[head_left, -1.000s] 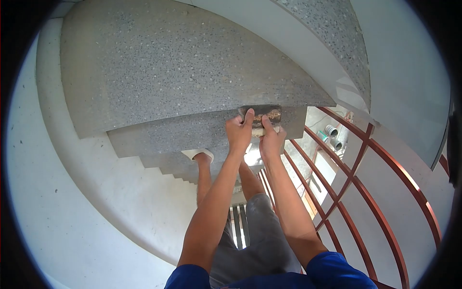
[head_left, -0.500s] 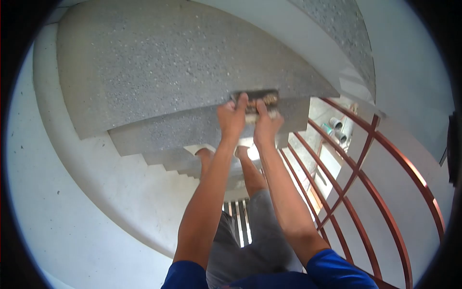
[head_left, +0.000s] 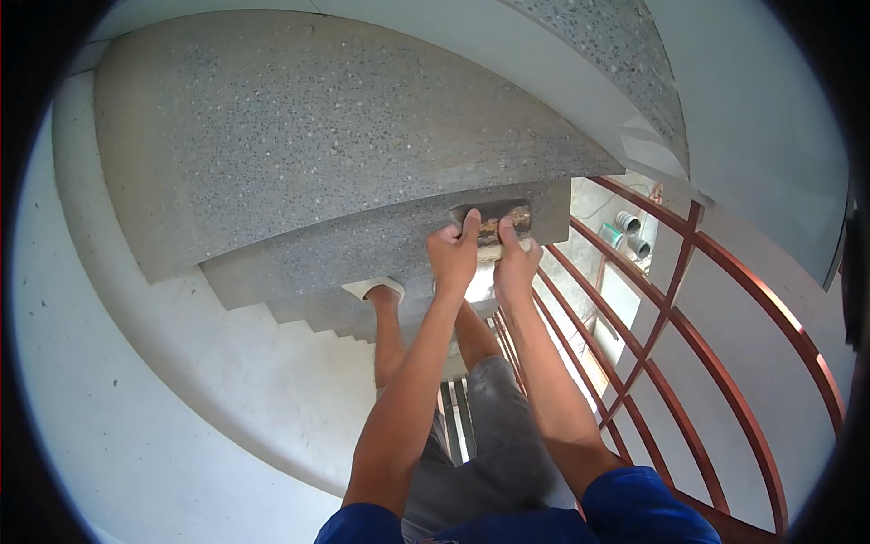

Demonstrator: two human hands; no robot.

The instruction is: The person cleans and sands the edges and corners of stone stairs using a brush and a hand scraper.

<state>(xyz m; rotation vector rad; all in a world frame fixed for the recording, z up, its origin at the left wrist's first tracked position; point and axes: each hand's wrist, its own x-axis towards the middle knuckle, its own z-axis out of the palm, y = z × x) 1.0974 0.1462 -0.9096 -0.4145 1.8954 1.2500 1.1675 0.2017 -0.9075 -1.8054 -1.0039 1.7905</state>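
Both hands grip a flat rectangular hand tool (head_left: 490, 228), with a dark grey plate, brown worn patches and a pale strip, shaped like a finishing trowel. My left hand (head_left: 453, 256) is closed on its left side, thumb pointing up on top. On its right side my right hand (head_left: 517, 265) is closed the same way; the fingers underneath are hidden. The tool overlaps the lower stair step (head_left: 362, 243), just below the front edge of the speckled grey stair tread (head_left: 326, 118).
Red metal railing bars (head_left: 671, 313) run down the right side. A white wall (head_left: 263, 363) borders the steps at left. My feet, in pale footwear (head_left: 381, 288), stand on a lower step. Several pipe pieces (head_left: 627, 221) lie beyond the railing.
Both hands have drawn the tool toward me and slightly right, from the upper tread's front edge to over the lower step. The grip is unchanged, and the view has shifted slightly.
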